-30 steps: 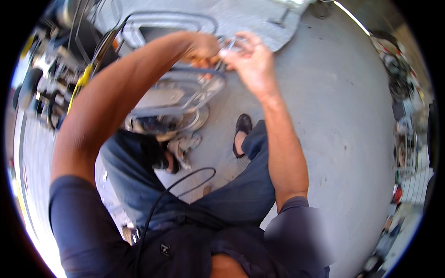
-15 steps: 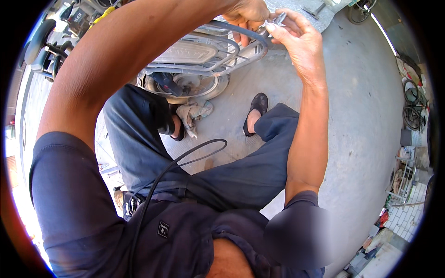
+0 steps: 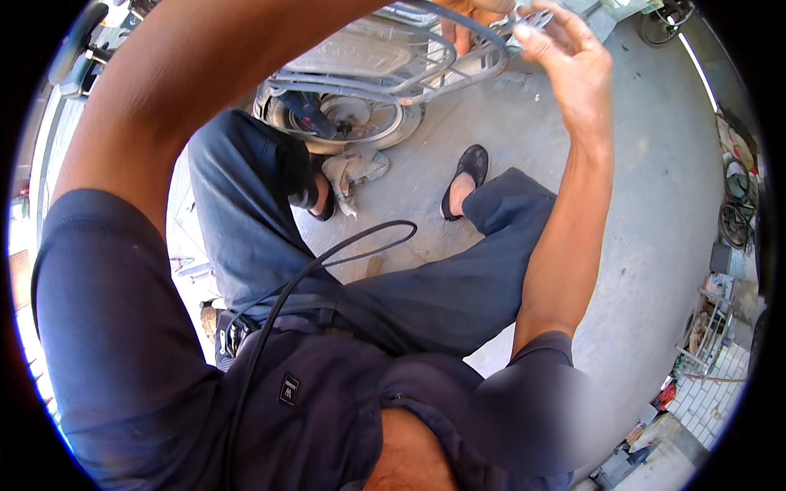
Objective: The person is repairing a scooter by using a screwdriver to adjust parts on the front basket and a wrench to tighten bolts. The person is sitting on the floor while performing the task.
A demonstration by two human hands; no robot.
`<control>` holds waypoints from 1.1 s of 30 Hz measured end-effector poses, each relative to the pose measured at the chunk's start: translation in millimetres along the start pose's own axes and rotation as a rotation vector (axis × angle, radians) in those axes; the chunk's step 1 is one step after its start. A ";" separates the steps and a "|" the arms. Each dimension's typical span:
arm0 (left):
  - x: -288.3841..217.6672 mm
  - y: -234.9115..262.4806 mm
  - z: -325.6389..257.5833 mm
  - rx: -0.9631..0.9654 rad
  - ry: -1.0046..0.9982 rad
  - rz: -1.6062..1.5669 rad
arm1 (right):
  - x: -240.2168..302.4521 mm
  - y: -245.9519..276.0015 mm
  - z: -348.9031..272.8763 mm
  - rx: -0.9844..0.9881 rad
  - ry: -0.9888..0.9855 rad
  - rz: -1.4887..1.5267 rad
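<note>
At the top edge, my left hand is curled at the end of a grey tubular metal rack, some of its fingers pointing down past the rail. Part of that hand is cut off by the frame, and whatever it grips is hidden. Close beside it on the right, the thumb and fingers of my right hand are closed on a small shiny metal part. The exact kind of this part is too small to make out. Below the rack is a wheel with a dusty tyre.
A crumpled rag lies on the concrete floor by my left shoe. A black cable loops over my lap. Along the right wall are a bicycle, a metal frame and clutter. Another wheel stands at the far right.
The view has shifted, so the rack and both hands appear higher and farther right. My right hand still holds the metal part beside my left hand.
</note>
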State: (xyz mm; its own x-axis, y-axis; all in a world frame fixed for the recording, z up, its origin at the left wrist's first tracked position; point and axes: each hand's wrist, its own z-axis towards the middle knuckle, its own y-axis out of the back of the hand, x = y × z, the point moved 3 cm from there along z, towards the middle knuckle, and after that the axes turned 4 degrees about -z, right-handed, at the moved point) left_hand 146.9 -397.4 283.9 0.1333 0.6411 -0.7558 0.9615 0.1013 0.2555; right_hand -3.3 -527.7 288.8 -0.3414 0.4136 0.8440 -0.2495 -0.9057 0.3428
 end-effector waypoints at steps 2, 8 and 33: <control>-6.9 -1.5 -21.7 -0.066 -0.040 0.109 | 1.8 -3.3 7.3 -0.022 -0.114 0.158; -8.9 -33.6 -114.8 -0.334 -0.205 0.525 | -22.1 1.4 24.7 -0.081 -0.273 0.141; 16.1 -111.4 -214.4 -0.914 -0.269 1.551 | 20.4 -12.3 -7.9 0.041 -0.087 0.030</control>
State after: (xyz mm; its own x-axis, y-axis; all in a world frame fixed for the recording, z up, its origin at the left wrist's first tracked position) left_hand -9.6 -235.2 372.6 0.7983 0.4331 0.4185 -0.4631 -0.0029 0.8863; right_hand -14.4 -507.4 298.6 -0.2681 0.3781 0.8861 -0.2025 -0.9213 0.3319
